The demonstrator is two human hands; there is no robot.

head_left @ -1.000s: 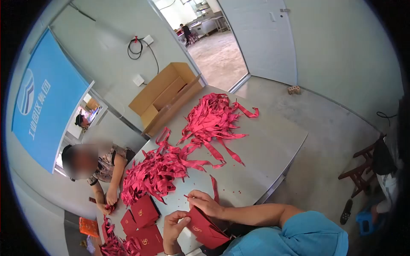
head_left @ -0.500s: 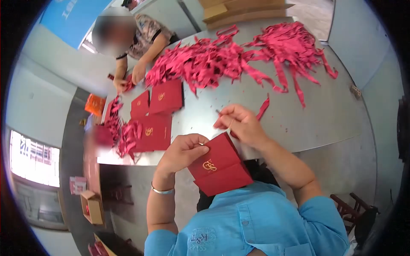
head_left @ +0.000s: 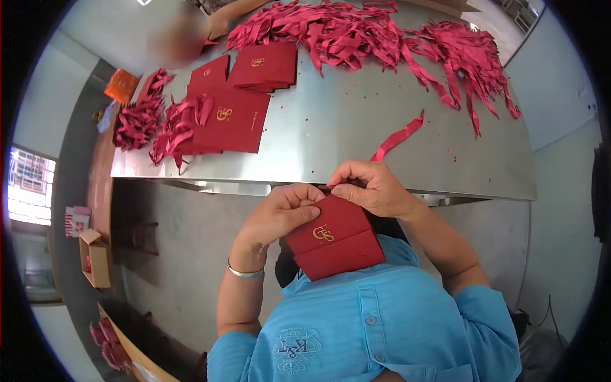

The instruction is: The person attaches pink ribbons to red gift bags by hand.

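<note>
A dark red folded bag (head_left: 337, 235) with a gold emblem is held near my chest, its top edge pointing to the table. My left hand (head_left: 283, 216) pinches its upper left corner between thumb and fingers. At the bag's top edge, my right hand (head_left: 371, 188) is closed with thumb and forefinger together, close to my left fingertips. A small dark bit shows between the two hands; what the right fingers pinch is too small to name. Beyond my right hand a single red ribbon (head_left: 400, 137) lies on the metal table (head_left: 331, 134).
Heaps of red ribbon (head_left: 344, 32) cover the far side. Stacked red bags (head_left: 238, 121) and more ribbons (head_left: 141, 118) are at the left, near an orange packet (head_left: 121, 86). A co-worker's arm (head_left: 235, 14) reaches in at the top. An open cardboard box (head_left: 97, 261) stands lower left.
My right hand has come down from over the table to the bag's top edge, beside my left hand. The view has shifted, so the table contents appear higher.
</note>
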